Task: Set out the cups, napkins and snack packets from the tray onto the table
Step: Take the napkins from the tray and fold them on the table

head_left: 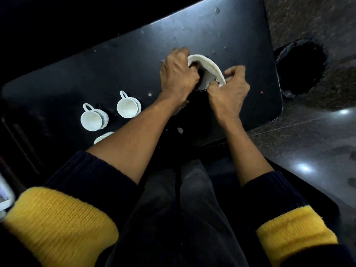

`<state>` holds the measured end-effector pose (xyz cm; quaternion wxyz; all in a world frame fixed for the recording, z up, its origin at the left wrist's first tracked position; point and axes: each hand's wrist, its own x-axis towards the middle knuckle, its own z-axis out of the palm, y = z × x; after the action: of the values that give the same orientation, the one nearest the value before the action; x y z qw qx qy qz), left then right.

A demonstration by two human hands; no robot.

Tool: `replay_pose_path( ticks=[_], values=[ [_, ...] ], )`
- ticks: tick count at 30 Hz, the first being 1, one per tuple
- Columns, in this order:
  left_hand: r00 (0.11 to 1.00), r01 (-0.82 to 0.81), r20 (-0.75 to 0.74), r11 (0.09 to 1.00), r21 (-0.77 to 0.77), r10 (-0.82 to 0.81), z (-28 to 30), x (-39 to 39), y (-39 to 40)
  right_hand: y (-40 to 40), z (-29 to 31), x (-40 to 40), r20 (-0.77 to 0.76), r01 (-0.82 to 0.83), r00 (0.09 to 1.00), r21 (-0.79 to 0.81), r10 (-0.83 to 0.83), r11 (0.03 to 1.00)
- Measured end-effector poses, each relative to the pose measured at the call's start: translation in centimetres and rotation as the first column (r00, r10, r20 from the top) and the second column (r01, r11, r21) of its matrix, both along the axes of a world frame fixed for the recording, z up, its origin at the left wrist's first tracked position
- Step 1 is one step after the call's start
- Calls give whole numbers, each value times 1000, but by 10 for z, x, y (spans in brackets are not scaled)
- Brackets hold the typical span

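Both of my hands hold a stack of white napkins [207,70] over the middle of the black table [115,60]. My left hand [178,74] grips its left end and my right hand [229,91] pinches its right end; the stack bends in an arch between them. Two white cups [126,107] [92,119] with handles lie on the table to the left. The rim of a third cup [103,137] shows just above my left forearm. Neither a tray nor any snack packet is visible.
A round dark bin [302,68] with a black liner stands on the stone floor right of the table. A small white scrap [180,130] lies on the table between my forearms. A white object [4,197] pokes in at the left edge.
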<state>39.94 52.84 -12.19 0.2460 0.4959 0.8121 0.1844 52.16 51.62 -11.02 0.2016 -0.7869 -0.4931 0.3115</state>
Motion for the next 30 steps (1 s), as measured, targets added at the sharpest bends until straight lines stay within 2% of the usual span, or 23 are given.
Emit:
replay_pose_path(
  ticks=[5,7,12,14,19,25,30],
  values=[
    [999,38,40,999,-24,-37,-1,0,4,3,-1,-1,86,-60,995,44,56,997],
    [998,44,51,999,-25,-43,-3,1,2,7,-2,-3,86,-72,994,15,70,997],
    [984,-141,91,984,-111,151,-6,5,-4,9,-11,-7,37,-5,999,-161,11,987],
    [972,-184,117,971,-150,202,-8,6,-9,7,-13,-6,6,23,1000,-155,-22,988],
    [955,-150,216,958,-246,205,-12,1,-15,3,-14,-7,11,38,999,-109,-37,993],
    [927,-202,290,968,-148,238,-5,-13,-35,-12,-9,-18,4,25,1000,-94,-24,995],
    [921,-279,238,949,-149,308,-3,-32,-65,-34,-6,-45,-73,-8,997,-122,-1,993]
  ],
)
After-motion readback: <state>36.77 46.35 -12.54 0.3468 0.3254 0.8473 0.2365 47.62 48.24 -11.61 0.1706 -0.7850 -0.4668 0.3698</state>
